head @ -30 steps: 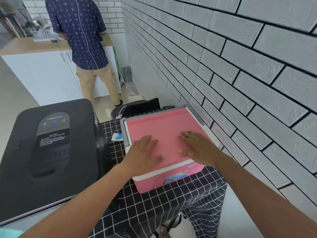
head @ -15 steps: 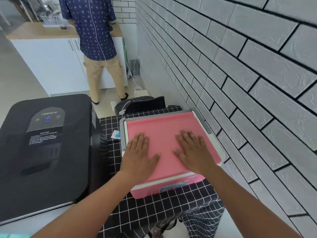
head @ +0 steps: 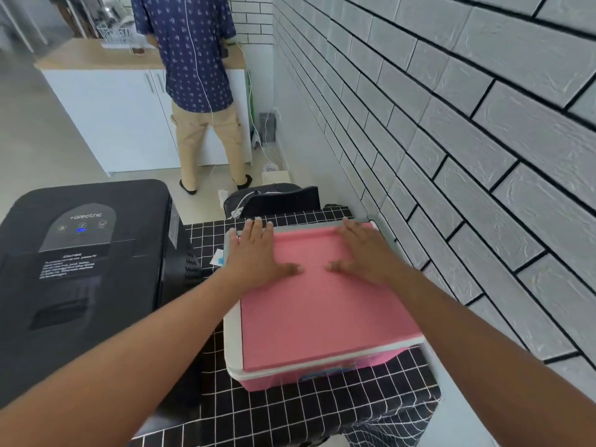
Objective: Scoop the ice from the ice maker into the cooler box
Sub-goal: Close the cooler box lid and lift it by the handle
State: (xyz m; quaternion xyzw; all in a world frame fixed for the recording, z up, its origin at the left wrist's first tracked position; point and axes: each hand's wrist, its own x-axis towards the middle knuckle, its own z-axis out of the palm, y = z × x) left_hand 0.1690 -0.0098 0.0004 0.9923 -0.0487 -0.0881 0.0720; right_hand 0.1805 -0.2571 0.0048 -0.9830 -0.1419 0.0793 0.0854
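The black ice maker carries a brand word ending in "electric" on its grey control panel, at about 12 o'clock on its top. Below, toward 6 o'clock, a label is headed "CAUTION"; its smaller lines are too blurred to read.

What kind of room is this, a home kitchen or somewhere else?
Probably a small kitchen or pantry corner. A white cabinet with a wooden counter carries a dish rack, and nearer by a black ice maker stands beside a pink cooler box on a checked tablecloth.
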